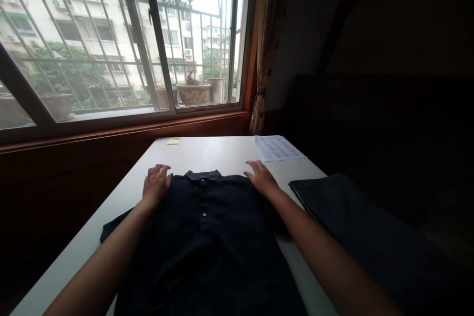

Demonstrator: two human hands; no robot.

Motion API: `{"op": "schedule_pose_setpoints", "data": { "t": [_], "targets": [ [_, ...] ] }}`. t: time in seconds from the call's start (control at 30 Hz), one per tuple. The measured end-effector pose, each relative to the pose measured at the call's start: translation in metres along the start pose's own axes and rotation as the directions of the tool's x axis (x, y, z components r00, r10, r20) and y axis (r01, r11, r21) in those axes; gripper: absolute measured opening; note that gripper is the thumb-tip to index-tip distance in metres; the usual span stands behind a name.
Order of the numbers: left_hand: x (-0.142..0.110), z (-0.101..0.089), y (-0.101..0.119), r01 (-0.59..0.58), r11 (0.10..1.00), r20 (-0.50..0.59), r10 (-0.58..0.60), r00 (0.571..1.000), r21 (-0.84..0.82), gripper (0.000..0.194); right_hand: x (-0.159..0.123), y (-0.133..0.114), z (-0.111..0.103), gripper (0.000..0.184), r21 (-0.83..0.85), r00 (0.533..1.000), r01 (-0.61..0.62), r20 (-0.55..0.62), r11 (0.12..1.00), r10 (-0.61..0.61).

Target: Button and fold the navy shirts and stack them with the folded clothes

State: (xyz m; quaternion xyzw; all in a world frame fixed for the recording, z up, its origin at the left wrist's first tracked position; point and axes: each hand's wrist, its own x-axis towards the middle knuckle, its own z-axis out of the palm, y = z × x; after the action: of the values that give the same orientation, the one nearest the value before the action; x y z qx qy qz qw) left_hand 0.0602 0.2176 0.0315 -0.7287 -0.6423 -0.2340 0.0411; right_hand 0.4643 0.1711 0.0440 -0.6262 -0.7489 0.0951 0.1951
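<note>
A dark navy polo shirt (215, 227) lies front side up on the white table (218, 153), its collar toward the far edge and its button placket showing. My left hand (156, 181) rests at the shirt's left shoulder, fingers apart and thumb near the seam. At the opposite shoulder, my right hand (261, 177) has its fingers spread, touching or just above the cloth. The left sleeve sticks out beyond my left forearm. My right forearm partly hides the other sleeve. Some creases run across the shirt's lower front.
Dark folded fabric (340, 207) hangs over the table's right side. Printed sheets (277, 148) lie at the far right corner, and a yellow sticky note (173, 141) is at the far left. Behind the table are a barred window (159, 34) and a tied curtain (265, 49).
</note>
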Motion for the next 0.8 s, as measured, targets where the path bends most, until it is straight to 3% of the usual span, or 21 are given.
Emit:
{"op": "schedule_pose_setpoints", "data": {
  "t": [0.13, 0.23, 0.4, 0.6, 0.8],
  "targets": [
    [-0.038, 0.001, -0.015, -0.117, 0.993, 0.106, 0.119, 0.987, -0.022, 0.034, -0.025, 0.012, 0.017, 0.034, -0.06, 1.0, 0.025, 0.006, 0.998, -0.025],
    [-0.077, -0.008, -0.04, -0.156, 0.986, 0.173, 0.163, 0.971, -0.05, 0.038, -0.058, 0.031, 0.029, 0.048, -0.101, 1.0, 0.011, 0.02, 0.995, -0.009],
    [-0.127, -0.011, -0.086, -0.057, 0.998, 0.259, 0.065, 0.964, -0.038, 0.05, -0.1, 0.062, 0.043, 0.038, -0.143, 0.997, -0.032, -0.068, 0.989, 0.022],
    [-0.141, 0.002, -0.11, -0.084, 0.995, 0.283, 0.066, 0.957, 0.053, 0.054, -0.098, 0.067, 0.039, 0.034, -0.16, 1.0, 0.001, -0.02, 0.987, -0.004],
    [-0.137, 0.004, -0.124, 0.068, 0.971, 0.386, -0.155, 0.909, 0.23, 0.056, -0.086, 0.082, 0.02, 0.029, -0.235, 0.997, -0.079, -0.041, 0.969, 0.072]
  ]
}}
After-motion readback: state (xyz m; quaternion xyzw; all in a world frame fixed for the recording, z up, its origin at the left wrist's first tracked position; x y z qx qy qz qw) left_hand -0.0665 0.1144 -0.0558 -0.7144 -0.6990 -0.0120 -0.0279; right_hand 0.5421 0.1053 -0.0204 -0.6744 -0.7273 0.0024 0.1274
